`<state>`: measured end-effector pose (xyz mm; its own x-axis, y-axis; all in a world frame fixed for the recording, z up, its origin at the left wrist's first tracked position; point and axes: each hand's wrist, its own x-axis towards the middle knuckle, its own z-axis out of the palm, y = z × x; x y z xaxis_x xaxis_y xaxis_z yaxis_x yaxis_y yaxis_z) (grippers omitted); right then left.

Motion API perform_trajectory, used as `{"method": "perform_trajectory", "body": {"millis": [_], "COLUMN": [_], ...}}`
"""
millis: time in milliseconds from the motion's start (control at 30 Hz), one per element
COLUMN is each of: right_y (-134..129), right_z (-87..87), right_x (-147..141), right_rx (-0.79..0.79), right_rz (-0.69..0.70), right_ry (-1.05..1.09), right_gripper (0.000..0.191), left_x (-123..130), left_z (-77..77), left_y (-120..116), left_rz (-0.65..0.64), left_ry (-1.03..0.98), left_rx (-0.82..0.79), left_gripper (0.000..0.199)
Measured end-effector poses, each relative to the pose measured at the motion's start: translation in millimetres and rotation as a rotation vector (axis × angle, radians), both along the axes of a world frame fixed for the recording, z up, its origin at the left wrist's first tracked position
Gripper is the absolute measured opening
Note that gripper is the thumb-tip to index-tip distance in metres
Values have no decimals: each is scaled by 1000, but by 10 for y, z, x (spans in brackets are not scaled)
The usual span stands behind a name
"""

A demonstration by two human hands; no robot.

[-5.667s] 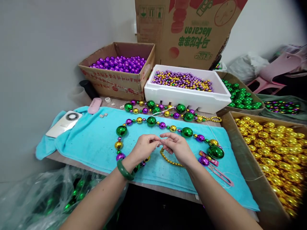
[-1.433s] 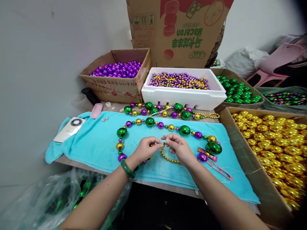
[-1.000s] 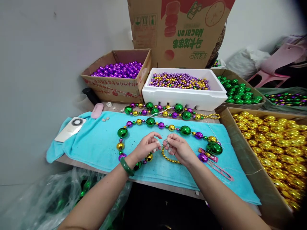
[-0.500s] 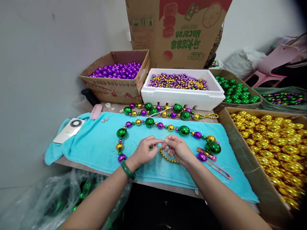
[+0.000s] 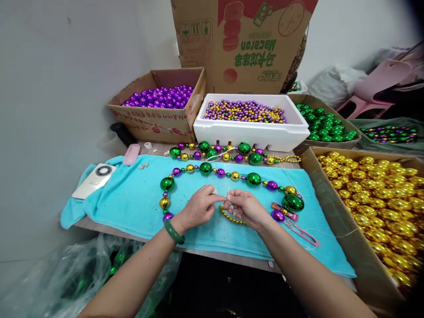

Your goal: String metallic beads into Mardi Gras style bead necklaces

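boxes, a phone and odds and ends around a blue towel (image 5: 122, 198).
at the back of the worktop (image 5: 161, 146), a brown box (image 5: 155, 123) of purple balls stands just left of a white foam tub (image 5: 248, 136) of small mixed beads; behind them rises a carton (image 5: 205, 57) with its print upside down. green balls (image 5: 326, 124) fill a box to the tub's right, gold ones (image 5: 374, 190) a box nearer. on the towel's left lie the phone (image 5: 93, 182) and a pink case (image 5: 131, 154), near a black cylinder (image 5: 122, 134) and a white ring (image 5: 148, 145). a pink chair (image 5: 377, 88) stands far right; a clear bag (image 5: 49, 278) slumps lower left.
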<state>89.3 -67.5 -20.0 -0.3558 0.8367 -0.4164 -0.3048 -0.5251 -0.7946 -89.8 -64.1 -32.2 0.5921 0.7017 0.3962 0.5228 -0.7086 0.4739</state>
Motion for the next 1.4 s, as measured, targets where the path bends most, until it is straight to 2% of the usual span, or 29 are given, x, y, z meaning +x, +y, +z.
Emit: {"method": "perform_trajectory", "body": {"millis": [133,333,500,867,1033,1167,1400], "right_y": [5,3,-9,-16,-14,-13,-47], "right_z": [-14,-8,6,-2,13,11,-4], "right_x": [-1,-14,-19,-90,-87,-84,-98], "right_rx": [-21,-16,12,-9,-22,-29,16], "right_rz": [25,19,-1,-44,-36,-35,-47], "right_ry": [9,0,-21,-48,-31,-33,-162], "right_gripper": [26,25,23,21,19,18,19], "left_x": [4,61,93,150,139,103,77], "left_z": [-6,-22,-13,-61,-81,-86,40], "left_y": [-18,-50,-72,-86,-89,-82,-118], "left_rz": [11,88,125,190,153,121,86], "left_ry": [-45,-147,-232,-337,-347,-264,87], "left_rx": [-28,-37,-106,-148,-168,-112,62], "left_gripper": [43,19,16,18,14,24,23]}}
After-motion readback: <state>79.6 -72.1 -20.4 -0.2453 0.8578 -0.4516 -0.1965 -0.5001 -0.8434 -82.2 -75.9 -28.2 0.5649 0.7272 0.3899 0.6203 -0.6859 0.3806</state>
